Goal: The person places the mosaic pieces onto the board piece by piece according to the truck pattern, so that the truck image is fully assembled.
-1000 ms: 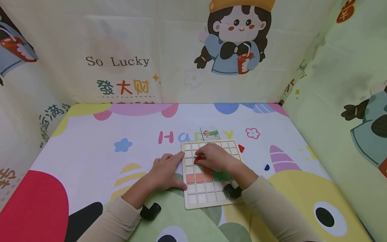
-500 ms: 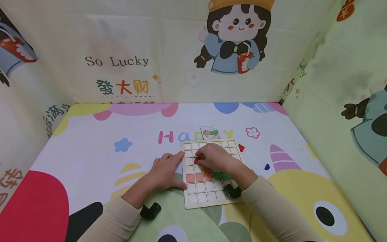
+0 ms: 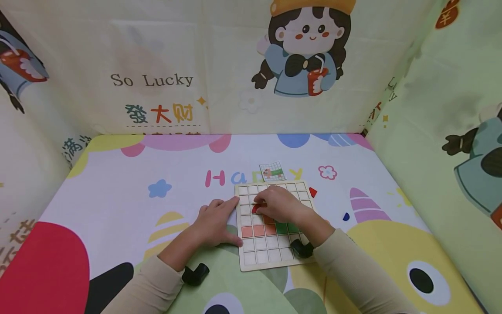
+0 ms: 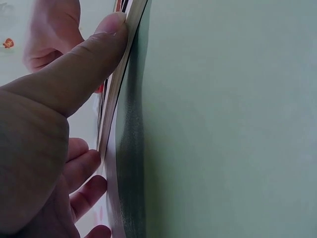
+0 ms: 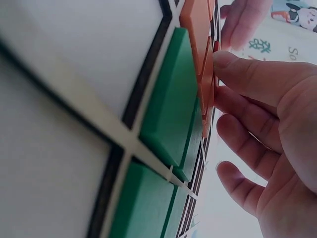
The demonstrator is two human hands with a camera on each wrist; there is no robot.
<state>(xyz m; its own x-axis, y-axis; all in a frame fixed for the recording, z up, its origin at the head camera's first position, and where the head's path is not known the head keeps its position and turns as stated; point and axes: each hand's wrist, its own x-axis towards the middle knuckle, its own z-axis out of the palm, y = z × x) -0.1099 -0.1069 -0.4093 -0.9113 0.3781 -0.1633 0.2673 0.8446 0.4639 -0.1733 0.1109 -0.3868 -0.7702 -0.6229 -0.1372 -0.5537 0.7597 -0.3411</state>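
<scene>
A wooden grid board [image 3: 261, 258] lies on the table in the head view. My left hand [image 3: 215, 222] rests along its left side, thumb and fingers spread and touching the edge; the left wrist view shows the thumb [image 4: 89, 62] on that edge. Over the upper part of the grid, my right hand [image 3: 281, 205] pinches a small red tile [image 3: 254, 209] between thumb and fingers, low at a cell. Most of that tile is hidden by the fingers. Orange tiles [image 3: 259, 230] and green tiles [image 5: 171, 99] fill cells of one row, and an orange tile sits just above them.
A small pattern card [image 3: 273, 172] lies beyond the board's far edge. To the right are a loose red piece [image 3: 313, 192] near the board and a blue piece [image 3: 346, 216] farther out. Printed cloth walls [image 3: 227, 65] stand behind and at both sides.
</scene>
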